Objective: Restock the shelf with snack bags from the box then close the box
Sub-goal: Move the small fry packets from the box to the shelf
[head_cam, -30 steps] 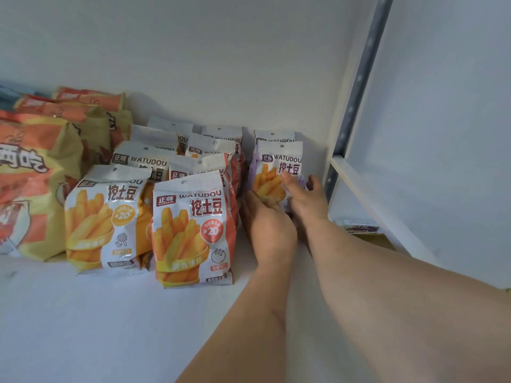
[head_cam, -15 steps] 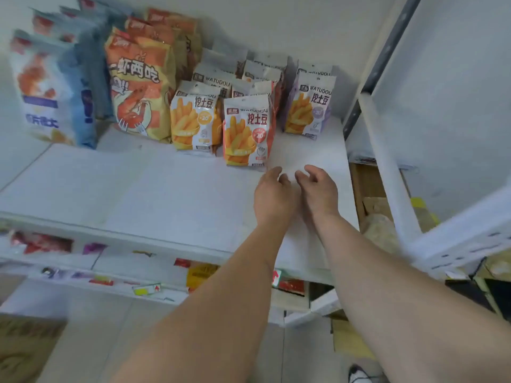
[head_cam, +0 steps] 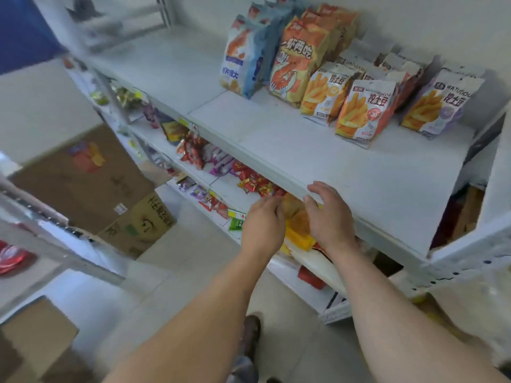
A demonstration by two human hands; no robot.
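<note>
Snack bags stand at the back right of the white shelf (head_cam: 345, 167): a purple potato-stick bag (head_cam: 439, 106) at the far right, an orange one (head_cam: 365, 111), a yellow one (head_cam: 323, 95), a shrimp-print bag (head_cam: 296, 62) and a blue bag (head_cam: 240, 56). My left hand (head_cam: 262, 225) and my right hand (head_cam: 329, 214) hover side by side just in front of the shelf's front edge. Both are empty with fingers loosely apart. A closed cardboard box (head_cam: 91, 178) sits on the floor at the left.
Lower shelves hold red and purple packets (head_cam: 221, 158) and yellow packs (head_cam: 298, 230) under my hands. A second shelving unit (head_cam: 41, 230) stands at the left. Another brown box (head_cam: 36, 338) lies at the bottom left. My shoe (head_cam: 251, 330) is on the tiled floor.
Both hands let go of the purple bag at the back of the shelf and drew back past the front edge. The view swung down and to the left.
</note>
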